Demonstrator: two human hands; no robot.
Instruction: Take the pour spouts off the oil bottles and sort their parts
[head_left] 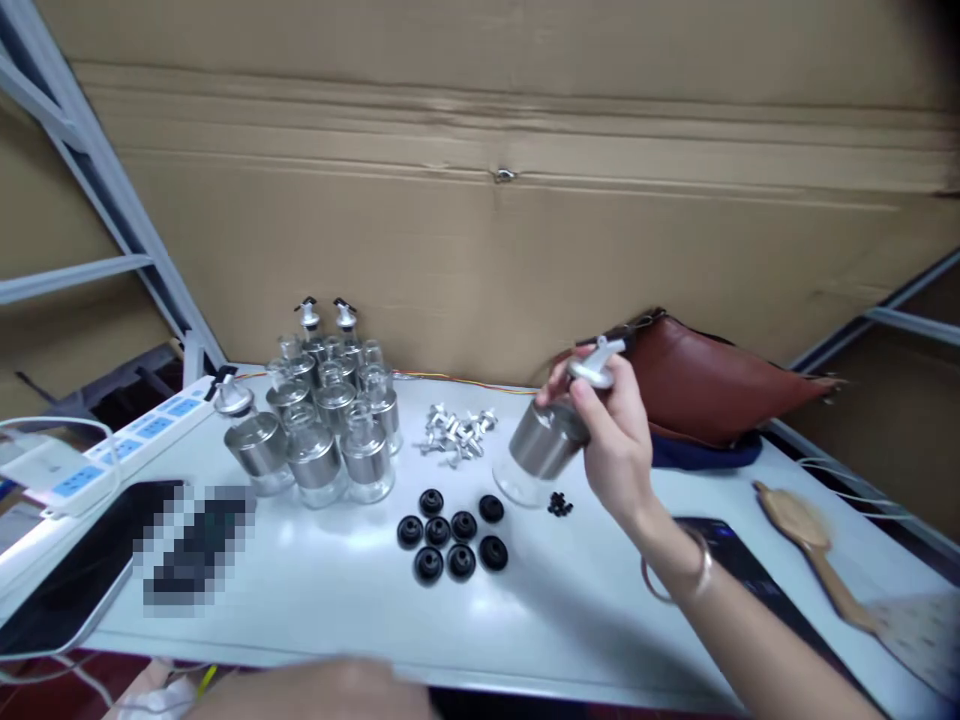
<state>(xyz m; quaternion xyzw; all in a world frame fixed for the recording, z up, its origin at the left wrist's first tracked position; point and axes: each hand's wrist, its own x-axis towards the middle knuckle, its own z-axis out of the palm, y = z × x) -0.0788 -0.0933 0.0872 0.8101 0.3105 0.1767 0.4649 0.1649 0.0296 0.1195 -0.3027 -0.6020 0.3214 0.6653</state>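
Observation:
My right hand point(621, 435) is closed around the neck of a glass oil bottle point(546, 442) with a steel band, tilted above the table. A silver pourer cap point(592, 368) with a spout sits at its top, among my fingers. Blurred at the bottom edge is my left hand point(322, 690); its fingers cannot be made out. Several black round stoppers point(437, 530) lie in the middle of the table. Behind them is a pile of silver spout pieces point(456, 435). Below the held bottle lies a small heap of tiny black parts point(559, 504).
Several similar bottles point(315, 462) stand grouped at left, some capped. A power strip point(142, 440), a tablet point(82, 560) and a pixelated dark object point(202, 545) lie further left. At right are a brown bag point(727, 385), a phone point(757, 580) and a wooden-handled brush point(814, 550). Cardboard point(480, 270) stands behind.

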